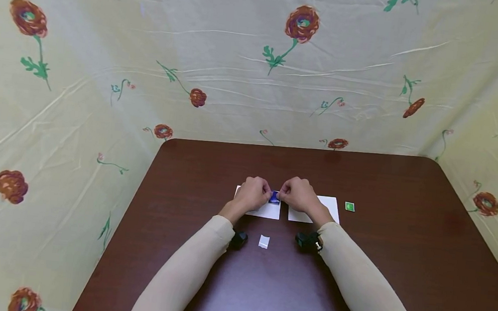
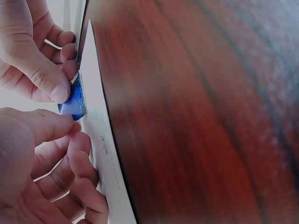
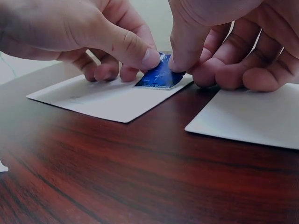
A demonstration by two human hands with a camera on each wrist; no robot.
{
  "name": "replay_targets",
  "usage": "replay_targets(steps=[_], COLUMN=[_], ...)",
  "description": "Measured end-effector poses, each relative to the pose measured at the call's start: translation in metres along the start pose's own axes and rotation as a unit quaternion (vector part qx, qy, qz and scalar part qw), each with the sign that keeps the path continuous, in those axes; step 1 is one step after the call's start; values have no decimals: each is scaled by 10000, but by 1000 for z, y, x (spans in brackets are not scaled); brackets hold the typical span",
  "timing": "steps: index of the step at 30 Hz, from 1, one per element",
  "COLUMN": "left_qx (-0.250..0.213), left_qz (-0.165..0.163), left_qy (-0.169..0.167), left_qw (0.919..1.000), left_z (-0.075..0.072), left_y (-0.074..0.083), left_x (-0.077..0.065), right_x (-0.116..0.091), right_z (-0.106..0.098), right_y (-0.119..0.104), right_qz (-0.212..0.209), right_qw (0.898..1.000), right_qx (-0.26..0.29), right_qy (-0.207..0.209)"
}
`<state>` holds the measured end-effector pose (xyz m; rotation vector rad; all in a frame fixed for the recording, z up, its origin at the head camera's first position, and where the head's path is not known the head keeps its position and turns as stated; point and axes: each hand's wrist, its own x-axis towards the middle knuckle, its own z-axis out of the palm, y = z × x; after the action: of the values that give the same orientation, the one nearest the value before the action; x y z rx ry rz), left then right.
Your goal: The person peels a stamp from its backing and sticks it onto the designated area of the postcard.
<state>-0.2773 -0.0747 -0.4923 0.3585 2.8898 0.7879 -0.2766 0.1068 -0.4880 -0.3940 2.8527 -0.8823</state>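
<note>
A small blue postage stamp [image 3: 161, 77] with toothed edges sits over the right part of the left white card [image 3: 107, 105]. My left hand [image 1: 254, 193] pinches it near one far corner, thumb on top. At the other far corner, the right hand [image 1: 299, 194] pinches it too. The near edge of the stamp lies on or just over the card; exact contact cannot be told. Other fingers of the left hand rest on that card. Those of the right hand are over the right white card [image 3: 257, 116]. In the left wrist view both thumbs flank the stamp [image 2: 74, 100].
To the right of the cards lies a green stamp [image 1: 349, 206] with a pale border. A small white paper piece [image 1: 264, 241] is on the brown table [image 1: 235, 294] between the forearms. Flower-patterned sheeting [image 1: 234, 29] surrounds the table at the back and sides.
</note>
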Motion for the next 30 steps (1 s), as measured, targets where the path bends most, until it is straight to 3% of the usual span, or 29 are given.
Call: replay_targets(steps=[16,30], left_qx=[151,440], left_qz=[-188,69], left_qy=[-4,-83], left_qw=[9997,9990], left_z=[4,6], left_y=[-1,1], left_x=[0,5], right_x=[2,3], right_z=[9,10], right_y=[2,2], right_qz=[192,120], right_qw=[9998,9997], right_qx=[-1,-152], right_qy=[25,178])
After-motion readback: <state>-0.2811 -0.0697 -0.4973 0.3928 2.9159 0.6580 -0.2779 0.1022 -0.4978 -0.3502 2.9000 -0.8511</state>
